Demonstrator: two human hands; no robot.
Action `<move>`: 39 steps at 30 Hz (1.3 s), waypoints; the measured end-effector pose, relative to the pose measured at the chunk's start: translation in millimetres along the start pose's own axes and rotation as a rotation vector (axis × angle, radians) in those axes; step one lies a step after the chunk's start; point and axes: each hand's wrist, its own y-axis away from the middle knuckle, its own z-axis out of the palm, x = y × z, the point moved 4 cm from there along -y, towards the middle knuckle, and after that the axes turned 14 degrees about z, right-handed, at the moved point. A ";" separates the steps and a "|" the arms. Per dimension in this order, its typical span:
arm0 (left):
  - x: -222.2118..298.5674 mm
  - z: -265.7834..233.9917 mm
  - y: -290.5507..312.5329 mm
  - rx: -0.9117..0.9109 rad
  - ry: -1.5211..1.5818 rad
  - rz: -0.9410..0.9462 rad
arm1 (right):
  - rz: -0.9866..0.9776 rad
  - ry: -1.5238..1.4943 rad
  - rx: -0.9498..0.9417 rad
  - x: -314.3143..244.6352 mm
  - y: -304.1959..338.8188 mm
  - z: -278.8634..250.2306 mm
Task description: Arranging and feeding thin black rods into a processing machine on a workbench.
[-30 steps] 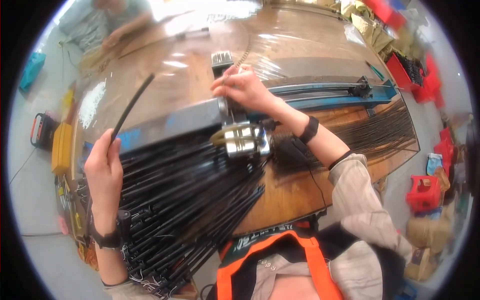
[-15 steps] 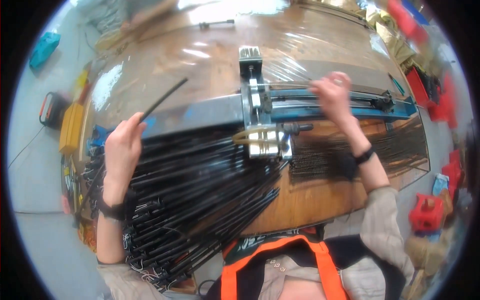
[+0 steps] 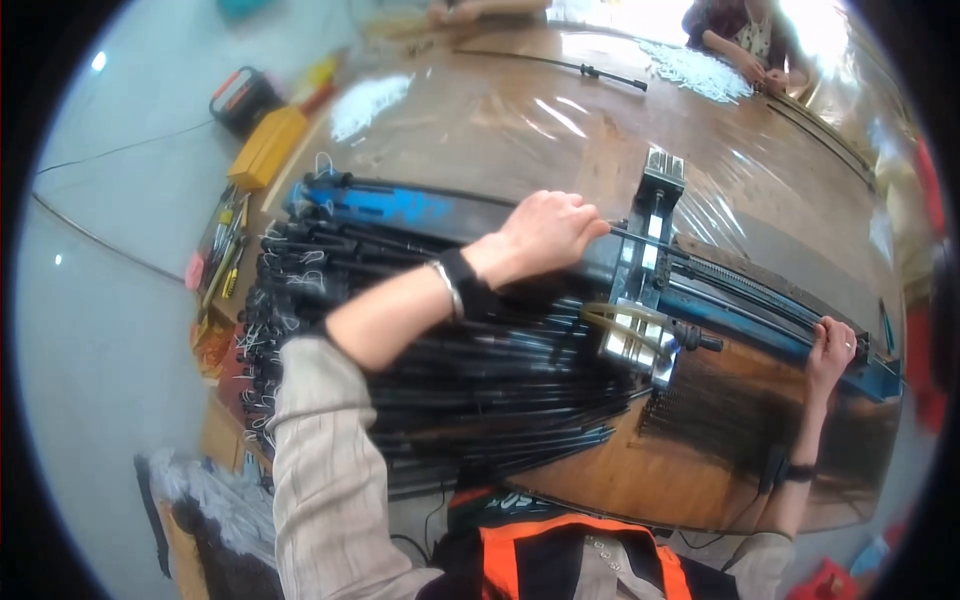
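Note:
My left hand (image 3: 550, 235) is closed around a thin black rod (image 3: 650, 239), which lies across the top of a metal clamping fixture (image 3: 655, 200). From the fixture a blue rail (image 3: 745, 318) runs to the right, with a long coil spring (image 3: 715, 268) and dark bars along it. My right hand (image 3: 832, 350) is closed at the rail's far right end, beside a dark block there; its fingers hide what they grip. Under my left forearm lies a broad pile of black rods (image 3: 470, 385), several with white loops at their left ends.
A yellow box (image 3: 268, 148) stands at the left edge near hand tools (image 3: 225, 240). White small pieces lie in a heap (image 3: 368, 105) at the back left and another (image 3: 695, 72) at the back. Dark springs (image 3: 740, 410) lie right of the fixture. A co-worker (image 3: 750, 45) sits across the table.
My left hand has brought its rod rightward to the fixture. My right hand has moved right, along the rail to its end. The whole view has shifted and tilted.

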 end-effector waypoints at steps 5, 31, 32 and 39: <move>-5.4 4.7 4.0 0.077 0.140 -0.082 | 0.008 -0.027 0.004 -2.5 -2.5 8.9; 8.4 13.4 -6.9 -0.107 0.008 -0.134 | -0.034 -0.343 -0.269 -162.5 70.5 -1.1; 8.4 14.3 -7.1 -0.111 0.008 -0.132 | -0.030 -0.378 -0.279 -167.2 67.4 4.3; 6.6 25.9 -4.5 -0.004 -0.108 0.053 | 0.086 -0.729 -0.443 -163.6 66.6 36.0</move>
